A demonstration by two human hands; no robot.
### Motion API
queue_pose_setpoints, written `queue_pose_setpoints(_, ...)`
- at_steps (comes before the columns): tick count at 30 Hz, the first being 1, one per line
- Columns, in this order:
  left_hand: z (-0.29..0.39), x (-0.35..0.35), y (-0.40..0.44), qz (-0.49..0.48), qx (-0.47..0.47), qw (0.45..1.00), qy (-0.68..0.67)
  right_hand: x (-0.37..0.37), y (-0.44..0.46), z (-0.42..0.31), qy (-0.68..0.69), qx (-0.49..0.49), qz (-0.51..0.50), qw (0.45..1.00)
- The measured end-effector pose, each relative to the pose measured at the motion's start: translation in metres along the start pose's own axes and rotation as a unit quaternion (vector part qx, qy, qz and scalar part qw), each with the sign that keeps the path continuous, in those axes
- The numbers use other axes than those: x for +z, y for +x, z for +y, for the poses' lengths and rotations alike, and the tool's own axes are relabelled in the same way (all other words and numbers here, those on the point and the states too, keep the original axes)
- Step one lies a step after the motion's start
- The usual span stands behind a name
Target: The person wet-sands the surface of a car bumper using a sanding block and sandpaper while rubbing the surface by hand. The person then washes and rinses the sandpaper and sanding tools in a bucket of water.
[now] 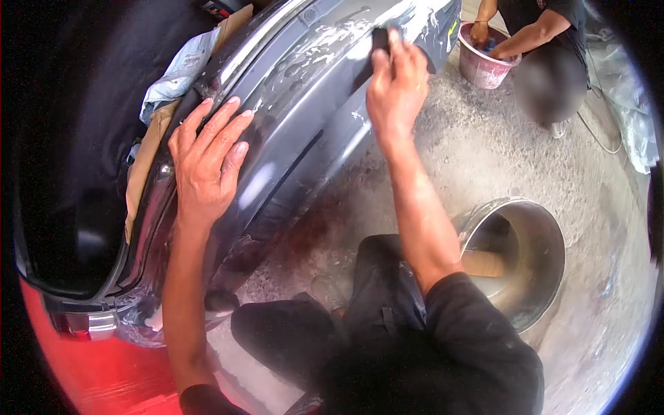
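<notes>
A grey car body panel [304,90], wet and streaked with white suds in its upper part, runs diagonally through the view. My left hand [207,155] rests on the panel's inner edge, palm down and fingers spread, holding nothing. Farther up, my right hand [399,83] grips a small black sanding block [380,39] against the wet surface. The block's underside and part of its body are hidden by my fingers and the panel.
A metal bucket [546,214] with water in it stands to my right. At the top right, a co-worker's hands [508,47] reach into a pink tub [487,72]. Cardboard [144,169] lines the car's opening; red bodywork [104,370] lies at lower left. Plastic sheeting [633,104] hangs far right.
</notes>
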State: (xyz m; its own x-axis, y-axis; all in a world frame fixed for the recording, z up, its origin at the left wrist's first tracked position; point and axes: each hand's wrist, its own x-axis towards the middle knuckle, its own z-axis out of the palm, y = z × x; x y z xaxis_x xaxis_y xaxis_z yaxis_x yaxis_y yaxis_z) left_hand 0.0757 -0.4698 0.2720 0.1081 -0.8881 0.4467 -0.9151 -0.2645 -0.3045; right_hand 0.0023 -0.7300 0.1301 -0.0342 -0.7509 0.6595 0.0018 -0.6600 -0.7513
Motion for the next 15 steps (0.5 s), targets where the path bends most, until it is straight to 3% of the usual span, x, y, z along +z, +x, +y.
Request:
queue_pose_setpoints(3,-0.002,-0.003,0.002,-0.008,0.009,1.000,0.005,-0.011,-0.042,-0.015,0.019,-0.031,-0.035,0.999)
queue_pose_setpoints(6,-0.001,-0.003,-0.002,-0.019,0.005,1.000,0.004,0.005,0.000,0.010,-0.004,-0.063,0.004,0.998)
queue_pose_setpoints(13,-0.001,-0.002,-0.005,-0.012,0.001,1.000,0.003,0.001,0.017,0.002,0.093,-0.002,0.013,0.996)
queue_pose_setpoints(15,-0.001,-0.003,-0.001,-0.013,-0.002,1.000,0.003,-0.003,-0.031,-0.002,0.075,-0.076,-0.003,0.994)
